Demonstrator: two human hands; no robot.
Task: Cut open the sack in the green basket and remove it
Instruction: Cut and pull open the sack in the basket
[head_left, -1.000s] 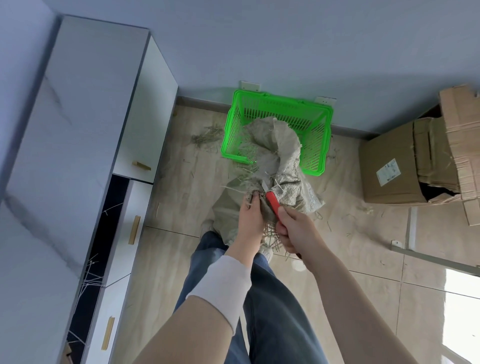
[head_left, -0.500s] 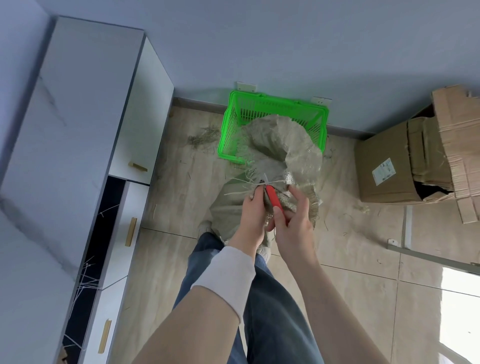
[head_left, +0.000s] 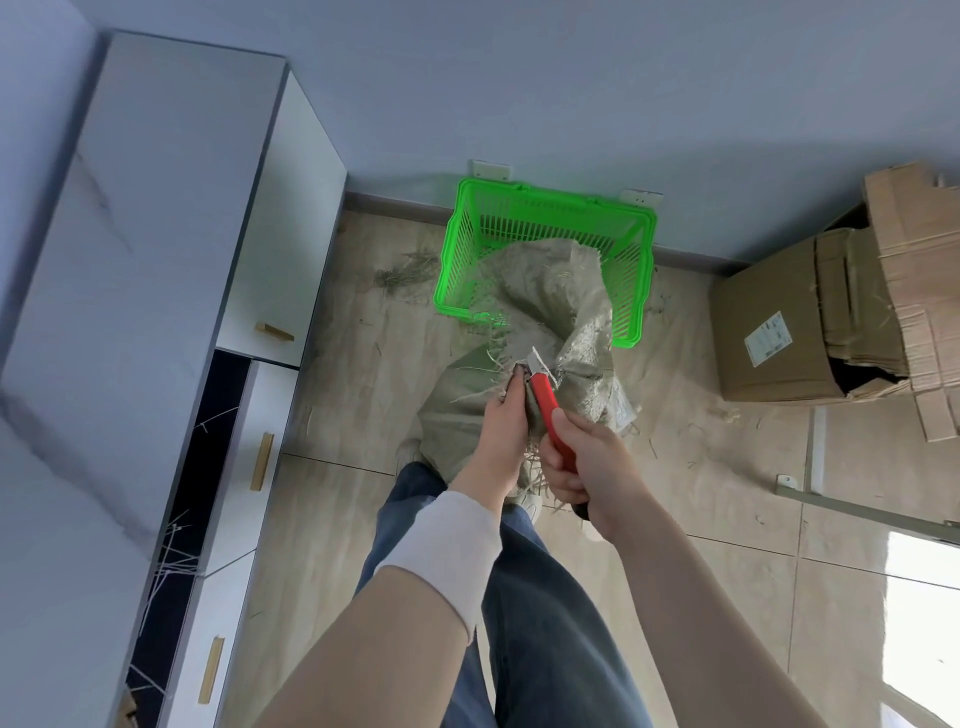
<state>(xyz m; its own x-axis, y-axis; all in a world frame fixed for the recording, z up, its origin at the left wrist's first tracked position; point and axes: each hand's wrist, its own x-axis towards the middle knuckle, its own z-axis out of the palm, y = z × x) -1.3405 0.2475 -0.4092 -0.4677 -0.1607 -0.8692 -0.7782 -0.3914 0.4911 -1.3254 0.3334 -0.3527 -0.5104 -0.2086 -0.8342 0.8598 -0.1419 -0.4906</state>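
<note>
Left hand clutches the bunched neck of the sack | right hand wraps the red knife, blade tip at that neck, 1 o'clock of the left | sack spills over the green basket near rim, basket at 12 o'clock, cardboard box at 3.

- Green basket: one, on the floor.
- Sack: one.
- Red-handled cutter: one.
- My hands: two, left hand and right hand.
- White wristband: one, on my left forearm.
- Cardboard box: one, with one stack of flattened cardboard against it.
- Wall outlets: two, left outlet and right outlet.
- Gold cabinet handles: three counted, top handle, middle handle, bottom handle.
- Straw clump beside the basket: one; loose strands too many to count.
</note>
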